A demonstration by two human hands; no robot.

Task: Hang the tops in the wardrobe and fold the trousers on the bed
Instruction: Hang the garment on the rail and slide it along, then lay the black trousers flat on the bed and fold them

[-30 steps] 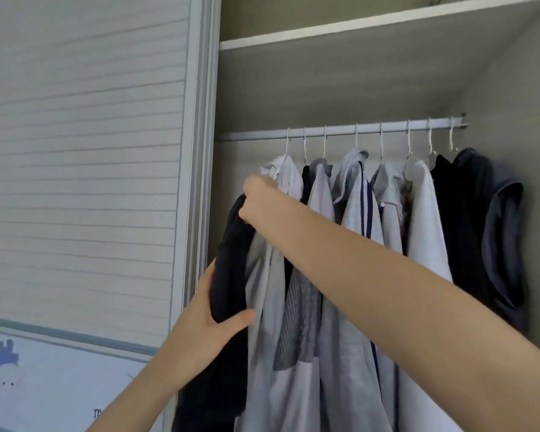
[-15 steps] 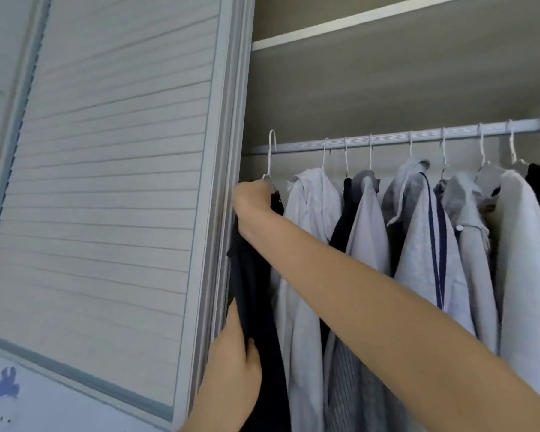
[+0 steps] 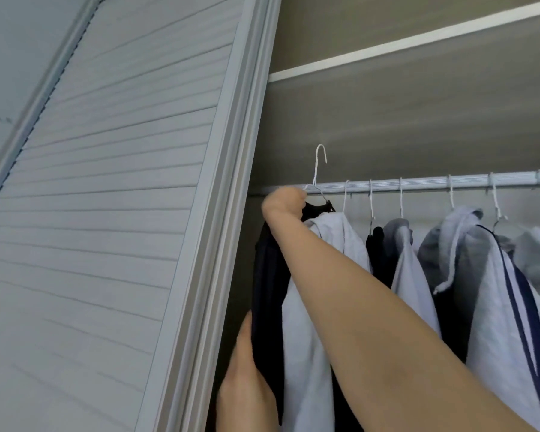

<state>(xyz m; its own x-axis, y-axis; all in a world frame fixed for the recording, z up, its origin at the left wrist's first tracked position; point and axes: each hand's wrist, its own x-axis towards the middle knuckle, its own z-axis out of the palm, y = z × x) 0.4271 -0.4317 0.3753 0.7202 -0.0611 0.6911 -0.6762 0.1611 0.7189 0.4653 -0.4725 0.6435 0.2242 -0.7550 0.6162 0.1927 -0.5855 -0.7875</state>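
Note:
A dark navy top (image 3: 268,294) hangs on a white wire hanger (image 3: 320,169) at the left end of the wardrobe. My right hand (image 3: 282,202) grips that hanger at its shoulder, just in front of the rail (image 3: 424,185). The hook rises above the rail and is not on it. My left hand (image 3: 247,388) holds the lower part of the dark top from the left. Several grey, white and dark tops (image 3: 496,291) hang on the rail to the right.
The louvred sliding door (image 3: 106,213) and its frame (image 3: 231,229) stand close on the left of the dark top. A shelf (image 3: 402,51) runs above the rail. The nearest hung top is a pale grey hoodie (image 3: 337,244).
My right hand has carried the hanger with the dark top left and up to the rail's left end. The hook now stands above the rail. The view has closed in on the wardrobe.

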